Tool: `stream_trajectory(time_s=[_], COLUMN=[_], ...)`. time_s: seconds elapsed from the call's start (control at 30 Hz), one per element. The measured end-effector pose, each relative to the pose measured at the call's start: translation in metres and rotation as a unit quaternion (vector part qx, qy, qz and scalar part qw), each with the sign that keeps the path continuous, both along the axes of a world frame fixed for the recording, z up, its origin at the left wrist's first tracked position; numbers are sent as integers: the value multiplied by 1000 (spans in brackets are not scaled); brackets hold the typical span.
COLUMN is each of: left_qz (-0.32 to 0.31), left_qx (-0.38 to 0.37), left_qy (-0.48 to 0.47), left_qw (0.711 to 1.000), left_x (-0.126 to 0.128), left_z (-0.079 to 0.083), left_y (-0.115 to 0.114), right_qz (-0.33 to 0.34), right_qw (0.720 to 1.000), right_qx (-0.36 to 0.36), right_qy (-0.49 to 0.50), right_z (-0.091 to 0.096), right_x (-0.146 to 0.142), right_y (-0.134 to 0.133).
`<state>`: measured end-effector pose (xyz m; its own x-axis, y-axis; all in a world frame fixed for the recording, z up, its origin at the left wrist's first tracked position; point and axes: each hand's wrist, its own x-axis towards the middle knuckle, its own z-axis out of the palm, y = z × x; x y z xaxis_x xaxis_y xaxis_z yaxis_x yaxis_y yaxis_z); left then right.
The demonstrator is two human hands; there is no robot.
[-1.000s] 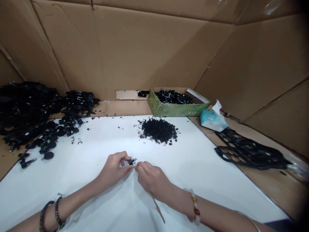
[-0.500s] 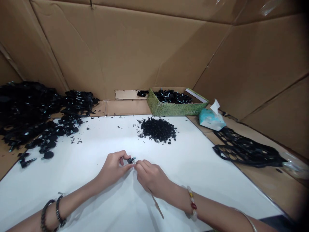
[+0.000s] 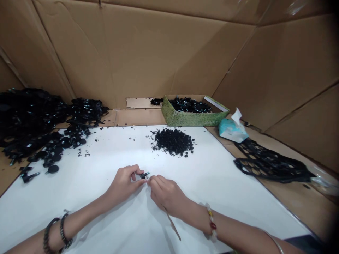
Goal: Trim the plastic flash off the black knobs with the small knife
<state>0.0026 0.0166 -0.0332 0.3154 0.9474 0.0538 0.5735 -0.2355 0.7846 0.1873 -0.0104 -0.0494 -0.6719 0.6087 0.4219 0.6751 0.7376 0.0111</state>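
My left hand (image 3: pixel 124 184) pinches a small black part with a metal pin (image 3: pixel 144 175) just above the white sheet (image 3: pixel 222 183). My right hand (image 3: pixel 166 193) is closed, its fingertips meeting the part's end, and a thin stick-like tool (image 3: pixel 173 227) runs back under its palm. What sits between the right fingertips is too small to make out. Both hands rest at the middle front of the sheet, touching each other at the part.
A mound of small black rings (image 3: pixel 173 141) lies behind the hands. A big heap of black knobs (image 3: pixel 31 123) fills the left. A green box (image 3: pixel 190 118) of parts, a tissue pack (image 3: pixel 231 129) and black netting (image 3: pixel 270 164) stand right. Cardboard walls surround.
Both hands stay together on the small part; only the fingers shift slightly. The view has drifted a little.
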Motion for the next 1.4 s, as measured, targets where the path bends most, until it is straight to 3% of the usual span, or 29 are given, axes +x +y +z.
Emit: stream_trajectory(time_s=[0.4,0.73,0.87,0.97,1.03,1.3,1.4], left_qz=[-16,-2,-2,-10,-12,-22,-52], left_qx=[16,4,-10,-9,-4,24,60], left_qy=[18,20,9,17,20,20,16], left_qw=[1000,1000,1000,1000,1000,999,997], left_x=[-1,0,-2,-3,-3,-5,-5], left_z=[-3,-2,-2,-3,-3,-7,-9], left_y=[1,-1,-1,-1,-1,-1,0], right_qz=[11,-33,-33,-63,-94,-46,-42], right_qw=[997,996,997,972,958,949,966], right_qx=[35,40,-50,-145,-165,-193,-172], right_qy=[-69,-72,42,174,216,244,189], right_z=[3,3,4,7,6,-1,0], right_x=[-2,-6,4,11,13,24,22], right_y=[-1,-6,-2,2,4,9,14])
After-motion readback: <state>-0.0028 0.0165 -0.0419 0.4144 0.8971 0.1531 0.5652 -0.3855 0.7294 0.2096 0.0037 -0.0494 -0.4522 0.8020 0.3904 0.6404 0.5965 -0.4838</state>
